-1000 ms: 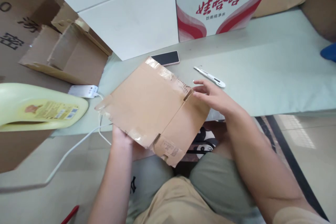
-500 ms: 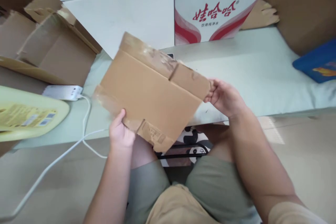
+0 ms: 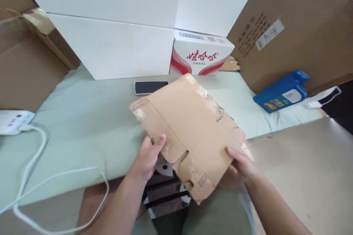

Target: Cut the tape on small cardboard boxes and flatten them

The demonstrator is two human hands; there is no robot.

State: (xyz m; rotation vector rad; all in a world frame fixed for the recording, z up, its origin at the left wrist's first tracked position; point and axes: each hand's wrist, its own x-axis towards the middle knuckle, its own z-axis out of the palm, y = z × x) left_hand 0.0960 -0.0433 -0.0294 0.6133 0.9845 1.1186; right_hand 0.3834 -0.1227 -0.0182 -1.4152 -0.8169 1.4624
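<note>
A flattened brown cardboard piece (image 3: 187,121) is held tilted above my lap, with creased flaps, torn edges and shiny tape along its borders. My left hand (image 3: 147,158) grips its lower left edge, the thumb on top and the other fingers beneath. On the lower right edge, my right hand (image 3: 242,165) pinches the cardboard with the thumb on its upper face; the remaining fingers are partly hidden underneath. Just beyond the cardboard, a phone (image 3: 150,87) with a dark screen lies on the pale green padded surface (image 3: 91,117).
A white carton (image 3: 116,47) and a red-and-white printed box (image 3: 200,57) stand at the back. On the right, a blue bottle (image 3: 284,93) leans near a large brown carton (image 3: 292,36). At left are an open carton (image 3: 30,62), a white power bank (image 3: 15,121) and its looping cable (image 3: 35,161).
The view has swung right, bringing the blue bottle and phone fully into sight. The cardboard has turned and its flaps lie flatter; my right hand has shifted to its lower right edge.
</note>
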